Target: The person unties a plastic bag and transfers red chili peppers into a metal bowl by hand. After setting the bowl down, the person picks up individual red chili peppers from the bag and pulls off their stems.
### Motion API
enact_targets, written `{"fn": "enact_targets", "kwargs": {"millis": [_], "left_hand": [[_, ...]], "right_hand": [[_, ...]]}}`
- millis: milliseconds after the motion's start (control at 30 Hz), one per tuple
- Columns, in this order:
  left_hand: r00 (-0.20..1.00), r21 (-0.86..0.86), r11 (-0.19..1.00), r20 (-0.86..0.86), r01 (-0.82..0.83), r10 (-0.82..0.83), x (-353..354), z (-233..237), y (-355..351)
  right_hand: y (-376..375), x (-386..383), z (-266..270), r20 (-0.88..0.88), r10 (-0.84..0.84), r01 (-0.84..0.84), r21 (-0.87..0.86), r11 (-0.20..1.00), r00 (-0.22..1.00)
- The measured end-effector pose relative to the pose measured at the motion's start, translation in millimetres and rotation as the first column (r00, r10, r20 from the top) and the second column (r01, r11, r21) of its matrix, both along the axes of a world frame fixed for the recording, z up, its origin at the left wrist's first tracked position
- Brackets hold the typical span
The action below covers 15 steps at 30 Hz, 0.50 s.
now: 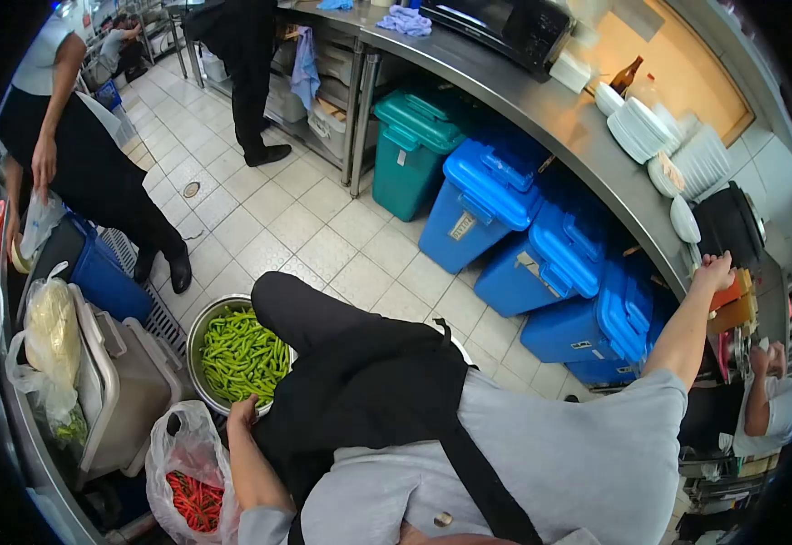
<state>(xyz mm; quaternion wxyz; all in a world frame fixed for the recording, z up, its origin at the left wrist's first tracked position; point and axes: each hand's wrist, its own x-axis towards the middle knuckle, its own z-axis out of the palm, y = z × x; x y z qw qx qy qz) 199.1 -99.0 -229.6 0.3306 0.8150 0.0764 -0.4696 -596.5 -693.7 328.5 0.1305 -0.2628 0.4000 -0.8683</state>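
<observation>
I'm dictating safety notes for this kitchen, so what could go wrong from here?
The metal bowl is piled with green chilies, and the left hand is at its rim; an uneven pull could spill some. The plastic bag of red chilies beside it might get knocked, possibly mixing the two. The right hand is stretched out near a white dish, which it could bump.

Lidded blue bins [495,182] and teal bin [405,168]: below steel counter [514,84], right of center. Black oven [505,34]: on counter, top.
</observation>
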Motion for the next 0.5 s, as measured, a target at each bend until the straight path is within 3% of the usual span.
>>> {"fn": "enact_targets", "kwargs": {"millis": [67, 133, 200, 233, 267, 300, 333, 367, 400, 433, 500], "left_hand": [[1.0, 0.012, 1.0, -0.003, 0.021, -0.021, 4, -4, 0], [1.0, 0.033, 0.999, -0.003, 0.027, -0.027, -3, 23, -2], [0.996, 0.059, 0.995, 0.04, 0.076, -0.078, 2, 1, 3], [0.993, 0.042, 0.993, -0.03, 0.111, -0.11, 8, -3, 7], [0.969, 0.15, 0.96, 0.03, 0.237, -0.244, 14, -22, 8], [0.92, 0.205, 0.916, 0.119, 0.345, -0.373, 16, -28, 11], [0.933, 0.117, 0.957, 0.218, 0.265, -0.285, 20, -75, 24], [0.922, 0.216, 0.927, 0.172, 0.307, -0.346, 18, -58, 20], [0.948, 0.21, 0.943, 0.133, 0.257, -0.288, 6, -18, 9], [0.96, 0.2, 0.961, 0.163, 0.192, -0.226, 10, -47, 15], [0.975, 0.244, 0.948, 0.033, 0.205, -0.219, -4, 31, -6]], "right_hand": [[9, 10, 1, 0.041, -0.016, 0.015, 0.006, 1.0, 0.999], [2, -5, -4, 0.039, -0.027, 0.027, 0.001, 1.0, 0.999], [-22, -42, -10, 0.043, -0.07, 0.07, 0.001, 0.998, 0.997], [-32, -64, -19, 0.014, -0.055, 0.056, -0.043, 0.998, 0.998], [25, 50, 11, 0.249, -0.168, 0.176, -0.01, 0.984, 0.954], [-33, -70, -12, 0.061, 0.0, -0.006, 0.085, 0.996, 0.998], [-38, -78, -14, 0.155, 0.087, -0.108, 0.134, 0.985, 0.984], [-56, -69, -26, 0.168, 0.135, -0.161, 0.156, 0.975, 0.977], [-68, -67, -34, 0.171, 0.171, -0.196, 0.146, 0.97, 0.97], [-70, -72, -35, 0.168, 0.188, -0.211, 0.131, 0.969, 0.968], [-55, -103, -29, 0.148, 0.172, -0.187, 0.088, 0.978, 0.974]]}}
